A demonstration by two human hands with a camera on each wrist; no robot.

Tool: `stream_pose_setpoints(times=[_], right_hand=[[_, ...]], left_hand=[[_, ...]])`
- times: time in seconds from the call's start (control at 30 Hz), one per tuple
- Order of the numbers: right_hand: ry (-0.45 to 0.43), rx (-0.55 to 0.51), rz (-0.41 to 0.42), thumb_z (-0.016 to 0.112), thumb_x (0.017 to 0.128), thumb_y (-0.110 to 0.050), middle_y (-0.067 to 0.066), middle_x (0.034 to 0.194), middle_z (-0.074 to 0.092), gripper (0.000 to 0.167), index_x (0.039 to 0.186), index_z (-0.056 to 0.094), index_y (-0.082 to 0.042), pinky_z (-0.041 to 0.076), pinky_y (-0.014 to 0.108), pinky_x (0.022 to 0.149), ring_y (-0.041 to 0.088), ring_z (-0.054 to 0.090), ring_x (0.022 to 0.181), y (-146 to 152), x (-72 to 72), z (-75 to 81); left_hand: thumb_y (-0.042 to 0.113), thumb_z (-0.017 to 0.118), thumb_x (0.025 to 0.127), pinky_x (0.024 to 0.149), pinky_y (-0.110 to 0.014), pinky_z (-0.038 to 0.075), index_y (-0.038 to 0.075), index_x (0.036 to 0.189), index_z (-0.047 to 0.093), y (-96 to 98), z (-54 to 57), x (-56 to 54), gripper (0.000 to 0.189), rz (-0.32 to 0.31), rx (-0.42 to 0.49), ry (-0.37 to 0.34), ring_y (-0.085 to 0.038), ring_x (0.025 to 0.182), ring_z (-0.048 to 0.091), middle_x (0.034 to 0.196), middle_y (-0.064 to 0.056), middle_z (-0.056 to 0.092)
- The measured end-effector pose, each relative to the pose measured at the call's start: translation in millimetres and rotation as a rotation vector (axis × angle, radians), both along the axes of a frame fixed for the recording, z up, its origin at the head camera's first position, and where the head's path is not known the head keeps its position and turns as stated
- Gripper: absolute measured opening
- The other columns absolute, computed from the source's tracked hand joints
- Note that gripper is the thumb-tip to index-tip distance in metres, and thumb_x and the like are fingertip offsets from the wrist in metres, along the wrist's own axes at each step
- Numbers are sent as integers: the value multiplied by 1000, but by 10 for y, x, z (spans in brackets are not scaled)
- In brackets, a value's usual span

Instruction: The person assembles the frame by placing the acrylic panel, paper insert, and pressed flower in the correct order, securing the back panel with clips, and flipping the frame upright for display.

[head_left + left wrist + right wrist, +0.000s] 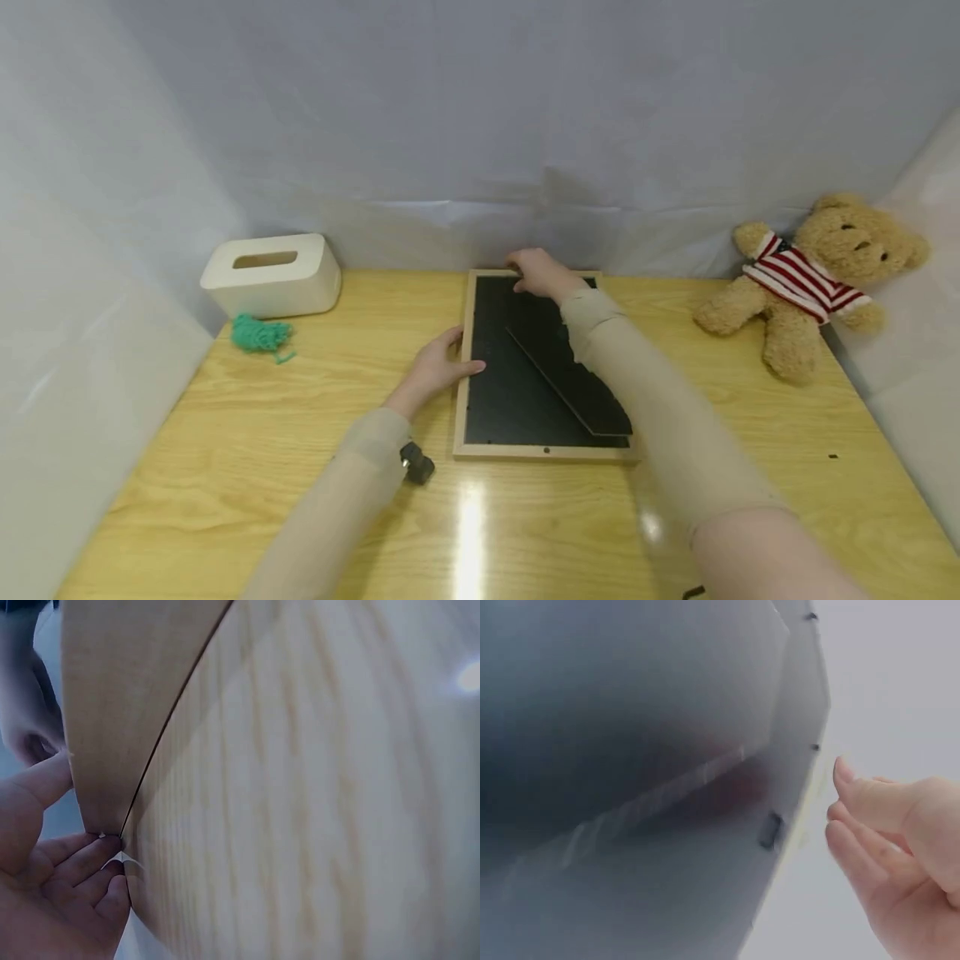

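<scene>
A picture frame [510,451] with a light wooden border lies face down on the table, its black back upward. On that back, a black easel stand [577,375] slants toward the lower right corner. My left hand [435,367] holds the frame's left side, thumb over the border. In the left wrist view, the fingers of that hand [52,885] are bent against the lower edge of the wooden side [127,690]. My right hand [542,273] is at the far edge. The right wrist view has its loosely bent fingers [862,847] just outside the border, holding nothing.
A cream tissue box [277,279] stands at the back left, with a bundle of green yarn [258,333] before it. At the back right, a teddy bear [795,283] in a striped shirt leans on the curtain. A small black device [417,464] is at my left wrist.
</scene>
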State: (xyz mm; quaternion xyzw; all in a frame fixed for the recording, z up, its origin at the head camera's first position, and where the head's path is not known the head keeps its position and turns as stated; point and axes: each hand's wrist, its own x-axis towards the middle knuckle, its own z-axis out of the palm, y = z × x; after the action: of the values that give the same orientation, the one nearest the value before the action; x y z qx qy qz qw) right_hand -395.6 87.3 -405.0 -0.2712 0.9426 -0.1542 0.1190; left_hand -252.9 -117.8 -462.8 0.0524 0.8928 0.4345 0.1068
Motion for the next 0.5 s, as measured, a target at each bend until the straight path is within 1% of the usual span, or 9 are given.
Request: stream_pose_setpoints(times=[0.13, 0.2, 0.27, 0.37, 0.43, 0.5], right_hand=[[51, -60, 2, 69, 89, -9, 20, 133, 52, 49, 133, 50, 3, 44, 43, 99, 35, 54, 116, 358, 201, 97], [45, -122, -24, 67, 90, -9, 23, 134, 50, 49, 133, 49, 6, 43, 46, 99, 39, 52, 116, 581, 341, 116], [11, -188, -83, 64, 92, -11, 26, 135, 47, 50, 135, 46, 7, 42, 49, 99, 41, 50, 118, 810, 502, 110], [-62, -293, -198, 59, 96, -16, 28, 139, 42, 52, 139, 40, 8, 45, 52, 94, 43, 48, 118, 1129, 766, 21], [-81, -330, -261, 56, 98, -20, 28, 140, 40, 55, 141, 37, 8, 47, 53, 91, 44, 49, 116, 1296, 934, -73], [-79, -358, -308, 54, 99, -21, 31, 140, 38, 57, 142, 34, 9, 48, 54, 89, 45, 50, 115, 1429, 1077, -182]], left_hand=[[29, 74, 85, 111, -47, 29, 2, 148, 30, 16, 13, 8, 81, 8, 10, -2, -35, 136, 31, 149, -17, 35], [28, 73, 86, 111, -47, 29, 1, 148, 30, 15, 15, 8, 80, 5, 11, 11, -35, 136, 31, 149, -18, 35], [27, 73, 86, 111, -47, 28, 1, 148, 30, 16, 14, 8, 80, 2, 17, 17, -35, 136, 31, 149, -18, 35], [28, 73, 86, 111, -47, 28, 1, 148, 30, 14, 5, 11, 80, -4, 18, 19, -35, 137, 30, 149, -18, 34], [27, 73, 86, 111, -47, 28, 1, 148, 30, 13, 0, 13, 80, -4, 21, 17, -35, 137, 30, 149, -19, 34], [27, 73, 86, 111, -47, 27, 0, 147, 30, 12, -10, 7, 80, -2, 18, 22, -36, 137, 30, 149, -19, 34]])
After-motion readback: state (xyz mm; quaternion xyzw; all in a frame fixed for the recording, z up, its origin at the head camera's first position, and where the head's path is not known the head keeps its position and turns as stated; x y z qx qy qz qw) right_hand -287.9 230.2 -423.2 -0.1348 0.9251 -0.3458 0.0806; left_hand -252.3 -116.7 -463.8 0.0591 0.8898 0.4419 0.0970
